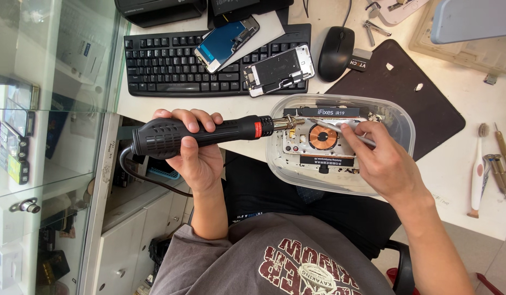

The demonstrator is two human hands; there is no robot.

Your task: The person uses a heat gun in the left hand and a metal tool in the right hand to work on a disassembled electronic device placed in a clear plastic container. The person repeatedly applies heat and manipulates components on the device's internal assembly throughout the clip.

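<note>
My left hand (195,153) grips the black handle of a hot air tool (171,135), held level with its metal nozzle pointing right at an opened phone body (321,139). The phone body lies inside a clear plastic tub (397,117) and shows a round copper coil (323,136). My right hand (386,161) rests over the tub's right side and holds thin metal tweezers (340,130), their tips near the nozzle at the coil's top edge. The tool's cable hangs down from the handle's left end.
A black keyboard (171,65) sits behind with two phone screens (226,42) (279,70) lying on it. A black mouse (336,52) and a dark mat (422,104) are to the right. A toothbrush (477,169) and small screwdrivers (501,164) lie far right. Glass shelving (40,136) stands left.
</note>
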